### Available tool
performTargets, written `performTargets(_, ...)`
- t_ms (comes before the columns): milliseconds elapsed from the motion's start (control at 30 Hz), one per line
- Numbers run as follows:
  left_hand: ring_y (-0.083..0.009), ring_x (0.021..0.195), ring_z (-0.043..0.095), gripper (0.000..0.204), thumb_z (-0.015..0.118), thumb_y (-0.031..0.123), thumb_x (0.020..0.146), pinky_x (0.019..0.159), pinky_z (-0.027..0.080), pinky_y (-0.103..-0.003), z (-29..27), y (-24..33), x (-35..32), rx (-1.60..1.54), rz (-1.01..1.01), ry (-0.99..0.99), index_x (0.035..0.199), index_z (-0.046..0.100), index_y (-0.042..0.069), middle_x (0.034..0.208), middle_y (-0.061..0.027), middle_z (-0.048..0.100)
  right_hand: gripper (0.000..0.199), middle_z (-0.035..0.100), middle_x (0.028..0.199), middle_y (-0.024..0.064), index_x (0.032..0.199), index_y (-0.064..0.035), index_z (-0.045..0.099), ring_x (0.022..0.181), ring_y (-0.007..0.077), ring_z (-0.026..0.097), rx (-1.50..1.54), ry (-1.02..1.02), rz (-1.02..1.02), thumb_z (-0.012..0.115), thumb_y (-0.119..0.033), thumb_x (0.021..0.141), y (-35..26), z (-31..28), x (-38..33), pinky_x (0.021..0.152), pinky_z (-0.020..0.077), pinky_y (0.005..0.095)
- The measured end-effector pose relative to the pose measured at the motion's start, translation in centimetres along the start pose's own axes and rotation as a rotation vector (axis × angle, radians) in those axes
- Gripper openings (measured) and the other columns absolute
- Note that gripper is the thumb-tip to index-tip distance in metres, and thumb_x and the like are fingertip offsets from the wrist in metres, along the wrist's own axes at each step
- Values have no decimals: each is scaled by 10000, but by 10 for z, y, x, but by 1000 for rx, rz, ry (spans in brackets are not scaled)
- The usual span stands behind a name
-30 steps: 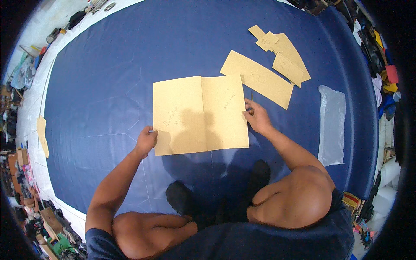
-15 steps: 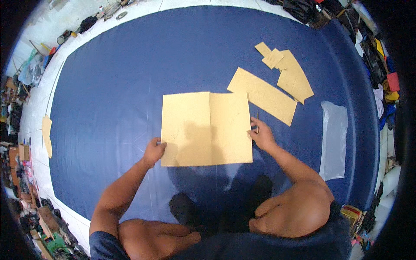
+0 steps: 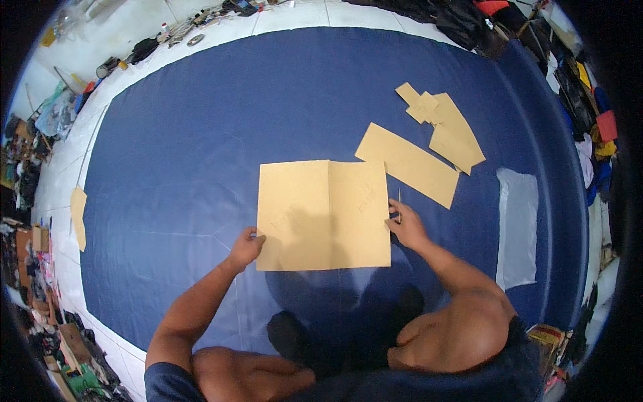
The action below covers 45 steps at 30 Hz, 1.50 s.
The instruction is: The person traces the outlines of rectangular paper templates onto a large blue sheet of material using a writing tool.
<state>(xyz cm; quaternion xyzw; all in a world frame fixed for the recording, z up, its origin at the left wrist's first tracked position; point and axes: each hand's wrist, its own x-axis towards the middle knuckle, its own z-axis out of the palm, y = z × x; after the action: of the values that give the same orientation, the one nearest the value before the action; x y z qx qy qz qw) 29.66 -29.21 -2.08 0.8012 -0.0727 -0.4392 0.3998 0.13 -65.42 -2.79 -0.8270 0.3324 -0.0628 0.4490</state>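
I see the left hand pinching the lower left edge of the big paper sheet, which lies flat on the blue cloth between both hands. The right hand, fingers curled, grips a thin stick at the sheet's right edge.

Your left hand hides the brown paper sheet's lower-left corner; the thin tool in your right hand is too small to identify.
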Motion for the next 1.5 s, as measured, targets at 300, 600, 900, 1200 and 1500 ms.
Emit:
performTargets(300,-189,781,674,364,611,168,1005,677,547,-349,-8,-13,8,6,30,-41,1302,511,-16,968,-128,706,627,639,1214,174,1451,28,492,910,224,712,-16,-18,18,709,-35,866,-13,-2,0,830,578,342)
performTargets(600,-194,809,680,364,600,161,1007,699,555,-356,-11,-13,7,78,59,-50,1304,508,-28,971,-135,701,610,651,1210,177,1431,35,507,882,248,717,2,6,15,702,-50,859,-17,-4,-3,825,577,358)
performTargets(900,-184,819,659,417,621,87,974,700,534,-346,-5,-6,1,-90,107,-34,1352,447,61,962,-115,688,552,667,1068,103,1367,22,585,842,174,643,159,115,14,684,-42,828,15,-2,10,787,550,308)
performTargets(1200,-167,890,642,317,559,24,992,767,524,-323,-63,74,-3,-21,601,290,1298,486,62,1015,-99,684,528,687,1058,108,1373,33,561,949,182,669,-1,494,173,670,-49,863,114,-119,16,848,539,302)
performTargets(1500,-415,1191,606,448,516,-108,879,1033,477,-434,-51,31,-37,798,898,467,1305,561,24,1239,-233,636,344,675,1236,176,1239,-33,658,1164,346,633,-513,405,-173,639,-168,923,55,-109,41,1036,479,447)
